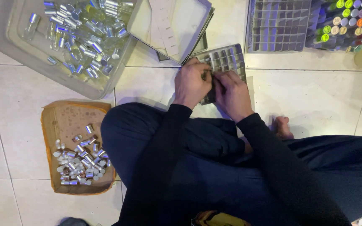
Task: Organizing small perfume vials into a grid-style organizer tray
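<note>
I note the tiled floor [315,100] carries everything here; there is no desk. The person sits cross-legged in dark clothing, both sleeves reaching forward from the body.

At the far left corner of the view lies a clear plastic tub [26,46] of small glass vials with silver caps. Beside it, toward the middle of the far edge, sits an open shallow box [181,21]. At the far right stands a large grid tray [273,25], its right part filled with coloured-capped vials [348,21]. Near the left knee, a brown cardboard lid [63,121] holds loose silver caps.

The item in hand is a small divider grid [227,58], lying on the floor directly ahead of the hands. Its long axis runs away from the body, tilted slightly to the right; its near end is covered by the fingers.

The left hand [191,83] and right hand [231,94] are drawn together, both pinched on the grid's near edge. Neither is clearly nearer: both are in contact. I cannot tell whether any small object sits between the fingers.
</note>
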